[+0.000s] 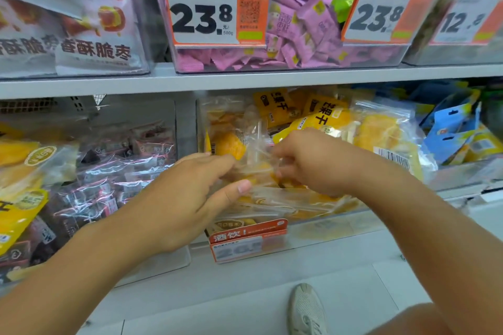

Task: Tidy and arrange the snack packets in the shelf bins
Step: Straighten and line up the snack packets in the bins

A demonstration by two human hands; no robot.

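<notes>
Head view: lower shelf of a shop rack is looked down on, with both hands reaching into the middle clear bin (313, 223).
Task's thing: a clear packet of dried mango (234, 144), stood against the left wall of the middle bin, upright but slumped toward its front edge.
Left hand (185, 196): placed at the packet's lower left; thumb is laid flat along the film of a lower packet, fingers are extended behind the wrapper. No closed grip is shown; the hand is read as open and pressing.
Right hand (307, 163): fingers are curled and the packet's crinkled right edge is pinched between them.
Deciding relation: the packet lies between the two hands, just ahead of the fingertips, long axis near vertical; both hands are in contact, the right one alone gripping.
Neighbours: yellow mango packets (321, 117) are heaped behind and to the right; dark red-trimmed packets (114, 171) fill the bin to the left; blue packets (451, 128) sit at the far right end.
Upper shelf: pink sachets (299, 35) are held behind a price card (206, 8).
Judgement: straightening is under way; the heap behind is not yet ordered.
Risk: slippery film may be lost from the pinch.
</notes>
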